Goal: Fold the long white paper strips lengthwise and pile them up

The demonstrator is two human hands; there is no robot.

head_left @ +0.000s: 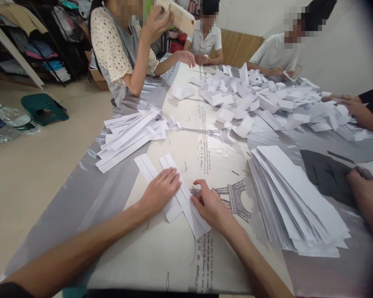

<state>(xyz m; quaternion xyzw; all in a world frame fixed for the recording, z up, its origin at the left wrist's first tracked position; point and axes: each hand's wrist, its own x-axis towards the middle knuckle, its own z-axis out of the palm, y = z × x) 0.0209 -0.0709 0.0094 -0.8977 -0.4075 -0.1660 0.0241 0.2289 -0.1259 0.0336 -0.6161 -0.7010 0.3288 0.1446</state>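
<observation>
Two long folded white paper strips lie side by side on the printed table cover in front of me. My left hand (pixel 162 188) rests flat on them, its fingers together and pressing the right strip (pixel 186 200); the left strip (pixel 146 167) runs partly beneath this hand. Beside the right strip's lower edge is my right hand (pixel 207 203), with index finger and thumb apart and curved, the thumb near the paper. Nothing shows between those fingers.
Folded strips (pixel 130 136) are piled at the left. A tall stack of flat sheets (pixel 295 203) stands at the right. Behind lies a big heap of folded papers (pixel 242 95). Several people sit around the table; one person's hand (pixel 368 190) is at the right edge.
</observation>
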